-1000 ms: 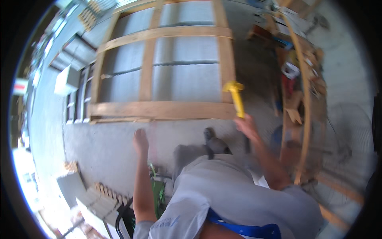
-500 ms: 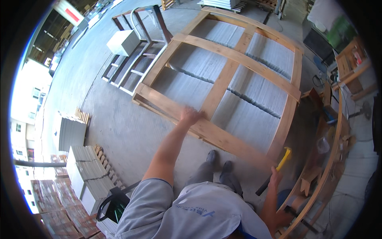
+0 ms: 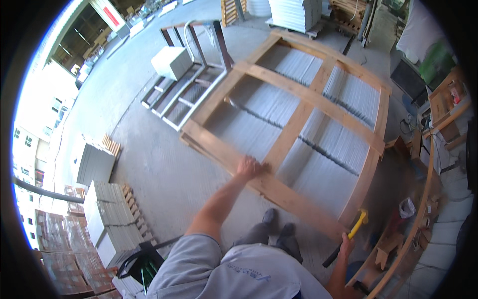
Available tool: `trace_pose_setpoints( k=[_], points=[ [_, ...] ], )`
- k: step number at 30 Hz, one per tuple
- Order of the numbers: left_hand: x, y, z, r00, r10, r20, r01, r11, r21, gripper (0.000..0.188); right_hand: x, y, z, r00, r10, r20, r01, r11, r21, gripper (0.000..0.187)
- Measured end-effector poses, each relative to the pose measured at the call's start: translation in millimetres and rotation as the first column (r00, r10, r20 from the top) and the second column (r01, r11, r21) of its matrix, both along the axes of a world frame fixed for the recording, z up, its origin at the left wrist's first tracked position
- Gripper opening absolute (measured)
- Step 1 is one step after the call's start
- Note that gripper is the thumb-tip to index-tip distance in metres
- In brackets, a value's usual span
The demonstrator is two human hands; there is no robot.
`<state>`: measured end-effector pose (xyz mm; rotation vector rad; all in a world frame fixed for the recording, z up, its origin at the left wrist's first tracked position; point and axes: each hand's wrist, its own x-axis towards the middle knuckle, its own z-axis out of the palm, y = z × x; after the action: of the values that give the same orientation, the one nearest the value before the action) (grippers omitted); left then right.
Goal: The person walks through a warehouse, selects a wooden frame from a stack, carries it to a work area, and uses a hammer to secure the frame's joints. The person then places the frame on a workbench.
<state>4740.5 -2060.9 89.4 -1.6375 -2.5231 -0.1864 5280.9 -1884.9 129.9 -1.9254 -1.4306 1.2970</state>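
Observation:
A wooden crate frame (image 3: 279, 82) of pale boards lies in front of me, with grey-white sheets or slabs (image 3: 259, 99) packed on edge inside it. My left hand (image 3: 250, 167) rests on the near board (image 3: 214, 144), where a lengthwise slat (image 3: 289, 132) meets it. Its fingers are curled together, and anything small between them is too blurred to see. Down at the near right corner, my right hand (image 3: 345, 245) grips a hammer (image 3: 357, 224) with a yellow head and neck and a black lower handle, held apart from the boards.
A metal-framed cart (image 3: 174, 112) carrying a white block (image 3: 171, 63) stands beyond the crate's left side. Stacked slabs (image 3: 107, 217) sit on pallets at the left. A long wooden-edged bench (image 3: 416, 214) with clutter runs along my right. White stacks (image 3: 295, 15) stand behind the crate.
The view has shifted, so the crate and cart sit lower and farther right in the picture. My left hand stays on the near board, and the hammer remains in my right hand.

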Motion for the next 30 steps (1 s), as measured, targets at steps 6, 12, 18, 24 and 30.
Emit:
trace_pose_setpoints(
  k=[6, 12, 18, 24, 30],
  points=[
    [0.2, 3.3, -6.0, 0.996, 0.059, 0.069, -0.060, 0.998, 0.008, 0.031, -6.3, -0.3, 13.3, 0.993, -0.018, 0.119, 0.016, 1.000, 0.012, 0.048],
    [11.4, 7.1, 22.7, 0.995, 0.078, 0.055, -0.077, 0.997, -0.021, 0.040, -10.2, -1.1, 14.8, 0.994, -0.010, 0.113, 0.009, 1.000, 0.009, 0.047],
    [15.2, 14.0, 49.4, 0.983, 0.088, 0.159, -0.076, 0.994, -0.076, 0.037, -5.1, -3.5, 5.0, 0.996, -0.079, 0.047, 0.076, 0.995, 0.061, 0.045],
    [27.6, 15.2, 63.5, 0.984, 0.121, 0.129, -0.113, 0.991, -0.071, 0.031, 2.2, -1.9, -0.7, 0.990, -0.019, 0.141, 0.011, 0.998, 0.057, 0.047],
    [103.0, 54.0, 60.6, 0.994, 0.035, -0.106, -0.007, 0.969, 0.248, 0.032, 16.4, 0.5, -5.8, 0.984, -0.063, -0.168, 0.068, 0.997, 0.022, 0.041]
  ],
)
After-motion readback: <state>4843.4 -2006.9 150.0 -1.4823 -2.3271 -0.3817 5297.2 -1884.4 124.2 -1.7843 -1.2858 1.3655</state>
